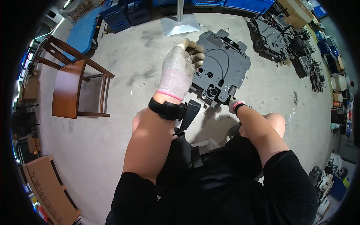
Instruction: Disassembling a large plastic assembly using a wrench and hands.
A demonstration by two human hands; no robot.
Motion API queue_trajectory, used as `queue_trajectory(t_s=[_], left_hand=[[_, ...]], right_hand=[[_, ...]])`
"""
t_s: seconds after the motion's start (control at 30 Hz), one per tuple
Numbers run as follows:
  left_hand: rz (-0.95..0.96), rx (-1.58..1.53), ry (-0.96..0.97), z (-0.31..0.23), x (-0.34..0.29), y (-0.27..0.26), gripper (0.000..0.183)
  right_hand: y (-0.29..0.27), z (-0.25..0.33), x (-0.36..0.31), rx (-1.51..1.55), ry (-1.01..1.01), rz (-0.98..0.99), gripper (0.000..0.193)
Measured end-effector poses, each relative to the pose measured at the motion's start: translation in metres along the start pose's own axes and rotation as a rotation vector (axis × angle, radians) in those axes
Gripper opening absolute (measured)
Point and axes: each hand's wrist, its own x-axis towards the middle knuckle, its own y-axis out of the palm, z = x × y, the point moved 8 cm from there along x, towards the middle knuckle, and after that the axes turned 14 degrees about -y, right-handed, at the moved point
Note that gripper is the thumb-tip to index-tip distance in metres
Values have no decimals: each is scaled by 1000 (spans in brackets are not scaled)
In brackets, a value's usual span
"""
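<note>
A flat dark grey machine chassis (240, 62) lies on the floor in front of me, with a looped thin black cable and a round lens-like part (212, 92) at its near edge. My left hand (180, 65), in a whitish glove, is raised over its left side with the fingers curled; whatever they hold, if anything, is hidden. At the near right corner, my gloved right hand (236, 104) grips the chassis edge beside a ribbed grey cylinder (232, 90). Its fingertips are partly hidden. A black device (190, 114) is strapped to my left wrist.
A brown wooden chair (68, 90) lies on its side at the left. More dismantled machine units (272, 37) are at the far right. A metal stand base (180, 24) and blue crates (249, 4) are at the back. A cardboard box (45, 187) sits lower left.
</note>
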Motion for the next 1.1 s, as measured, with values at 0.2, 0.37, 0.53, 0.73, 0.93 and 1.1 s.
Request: queue_trajectory(t_s=[0.2, 0.37, 0.53, 0.73, 0.93, 1.1], left_hand=[[-56, -10, 53, -14, -15, -16, 25], [-31, 4, 0, 2, -3, 7, 24], [-56, -27, 10, -6, -8, -14, 23], [-59, -50, 41, -16, -10, -22, 22], [34, -51, -69, 11, 18, 20, 23], [-35, -72, -35, -6, 12, 6, 24]], right_hand=[[-75, 154, -78, -66, -456, -63, 71], [-61, 111, -50, -106, -318, -28, 82], [-58, 121, -37, -103, -332, 26, 93], [-71, 145, -19, 56, -563, -41, 60], [-44, 106, 9, -445, -856, -396, 35], [-224, 157, -136, 572, -703, -202, 38]])
